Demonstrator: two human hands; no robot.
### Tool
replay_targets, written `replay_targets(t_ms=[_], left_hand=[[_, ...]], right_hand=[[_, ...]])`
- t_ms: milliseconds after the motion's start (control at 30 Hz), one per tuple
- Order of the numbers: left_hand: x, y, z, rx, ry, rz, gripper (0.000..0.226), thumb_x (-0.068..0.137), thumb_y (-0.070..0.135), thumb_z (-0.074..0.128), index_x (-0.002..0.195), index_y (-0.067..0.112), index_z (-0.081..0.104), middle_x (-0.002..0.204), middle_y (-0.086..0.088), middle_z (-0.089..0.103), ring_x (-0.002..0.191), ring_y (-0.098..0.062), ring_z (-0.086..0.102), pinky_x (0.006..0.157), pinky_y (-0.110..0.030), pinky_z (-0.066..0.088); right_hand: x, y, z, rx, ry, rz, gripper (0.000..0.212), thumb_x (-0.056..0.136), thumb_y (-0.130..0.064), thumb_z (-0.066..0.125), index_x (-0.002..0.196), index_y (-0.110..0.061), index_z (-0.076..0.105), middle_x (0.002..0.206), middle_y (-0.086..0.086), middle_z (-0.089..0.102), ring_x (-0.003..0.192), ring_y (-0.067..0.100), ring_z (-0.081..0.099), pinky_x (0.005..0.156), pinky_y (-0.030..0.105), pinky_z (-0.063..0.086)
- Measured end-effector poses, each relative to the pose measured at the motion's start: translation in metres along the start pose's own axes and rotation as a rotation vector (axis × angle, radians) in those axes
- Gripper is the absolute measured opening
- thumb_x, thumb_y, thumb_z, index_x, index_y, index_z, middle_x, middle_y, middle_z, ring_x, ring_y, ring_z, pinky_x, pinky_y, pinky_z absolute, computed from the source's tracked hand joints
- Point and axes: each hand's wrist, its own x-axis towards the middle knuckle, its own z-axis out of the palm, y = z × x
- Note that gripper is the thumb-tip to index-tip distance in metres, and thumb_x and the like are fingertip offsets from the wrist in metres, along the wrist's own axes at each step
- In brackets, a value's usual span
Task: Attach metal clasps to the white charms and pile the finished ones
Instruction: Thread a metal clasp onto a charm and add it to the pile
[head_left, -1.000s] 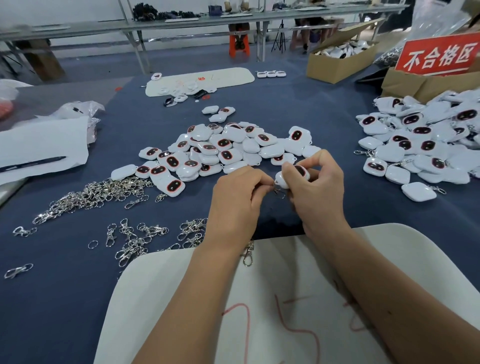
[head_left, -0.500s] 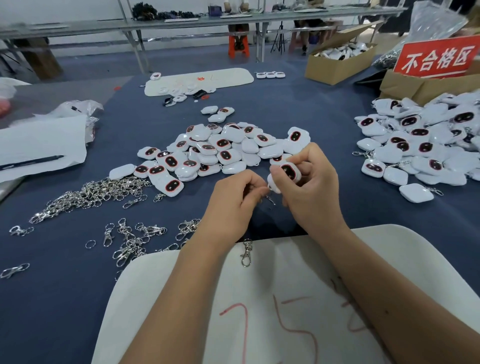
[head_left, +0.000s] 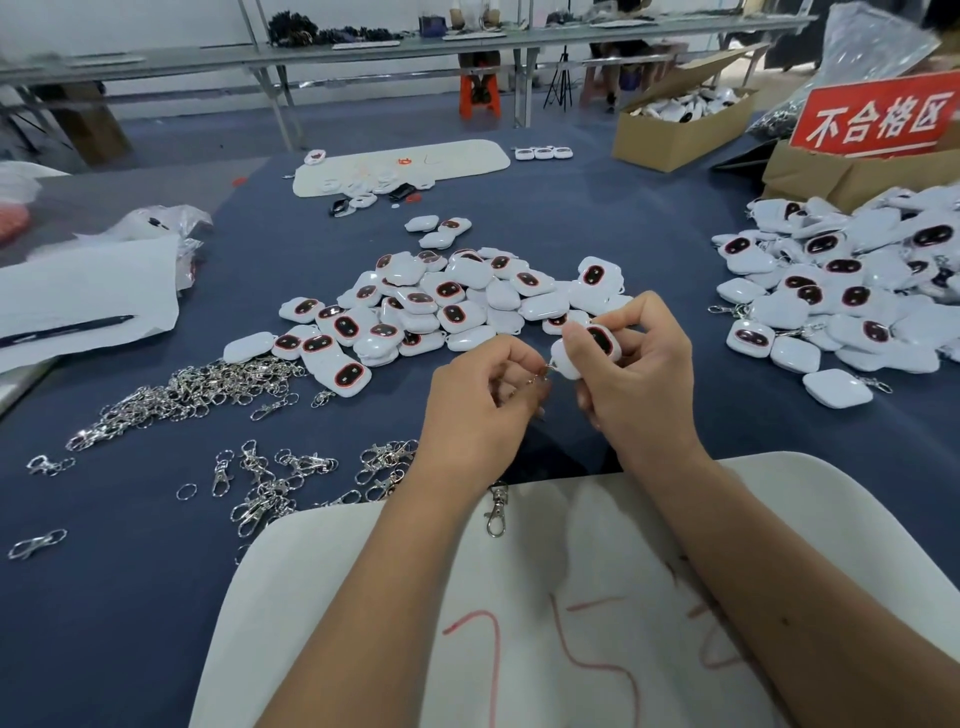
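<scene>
My right hand (head_left: 639, 384) pinches a white charm (head_left: 597, 345) with a dark red-rimmed oval on its face, held above the blue table. My left hand (head_left: 483, 410) sits just left of it and pinches the ring end of a metal clasp (head_left: 497, 512), whose hook hangs below my wrist. The ring meets the charm's lower left corner. A heap of loose charms (head_left: 447, 306) lies behind my hands. Loose clasps (head_left: 197, 389) are spread at the left. A pile of charms with clasps (head_left: 852, 296) fills the right side.
A white board with red marks (head_left: 571, 623) lies under my forearms at the near edge. White paper with a pen (head_left: 78, 312) is at the far left. Cardboard boxes (head_left: 680, 124) and a red sign (head_left: 878, 119) stand at the back right. Another white board (head_left: 405, 166) lies farther back.
Both hands have shifted a little up and left with the charm. The charm has turned in my right hand, its dark face now tilted toward me.
</scene>
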Motion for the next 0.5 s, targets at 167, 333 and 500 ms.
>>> replay_targets(t_ms=[167,333,500], left_hand=[[0.0012,-0.0004,-0.0006,-0.003,0.038,-0.012,0.009,0.090,0.008,0.074,0.086,0.017,0.073,0.075,0.004,0.072,0.069,-0.008,0.067,0.069,-0.019,0.054],[0.0027,-0.0014,-0.0036,-0.043,0.080,-0.003,0.015,0.093,-0.001,0.066,0.087,0.011,0.072,0.080,-0.001,0.075,0.075,-0.012,0.073,0.079,-0.030,0.058],[0.0025,-0.0003,-0.0042,-0.072,0.094,0.014,0.012,0.088,0.007,0.076,0.084,0.018,0.073,0.082,0.003,0.075,0.080,-0.020,0.072,0.079,-0.035,0.060]], right_hand=[[0.0009,0.0020,0.0000,0.014,-0.005,0.011,0.030,0.095,-0.017,0.074,0.089,-0.009,0.046,0.059,0.011,0.061,0.038,0.020,0.049,0.037,0.023,0.037],[0.0021,0.0034,0.0002,0.034,-0.041,0.042,0.026,0.097,-0.020,0.073,0.097,-0.011,0.048,0.063,0.016,0.060,0.041,0.022,0.049,0.038,0.023,0.037],[0.0033,0.0033,-0.0005,0.062,-0.101,0.050,0.016,0.098,-0.021,0.073,0.094,-0.012,0.060,0.066,0.022,0.060,0.042,0.019,0.050,0.037,0.024,0.037]])
